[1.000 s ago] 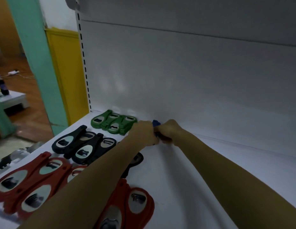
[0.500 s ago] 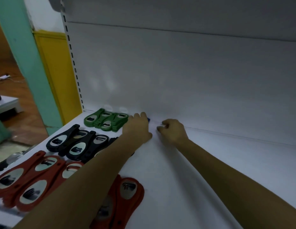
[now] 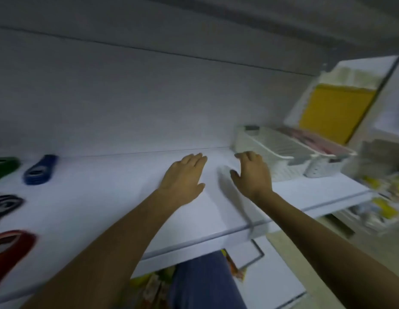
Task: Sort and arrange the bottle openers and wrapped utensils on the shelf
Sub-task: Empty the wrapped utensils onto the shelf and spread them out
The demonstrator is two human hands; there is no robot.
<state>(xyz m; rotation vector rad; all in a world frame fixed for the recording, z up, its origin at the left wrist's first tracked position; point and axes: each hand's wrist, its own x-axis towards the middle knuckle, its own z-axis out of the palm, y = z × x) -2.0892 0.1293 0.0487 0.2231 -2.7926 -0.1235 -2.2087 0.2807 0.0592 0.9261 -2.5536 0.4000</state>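
My left grip and right grip loose-fingered over white shelf, blue bottle opener far left, white basket right

Two hands; two baskets; openers too blurred

Head camera looks forward and down, close over the shelf

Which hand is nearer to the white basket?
Right. The right hand is just left of the white basket, close to its near end; the left hand is farther left, beyond the right hand.
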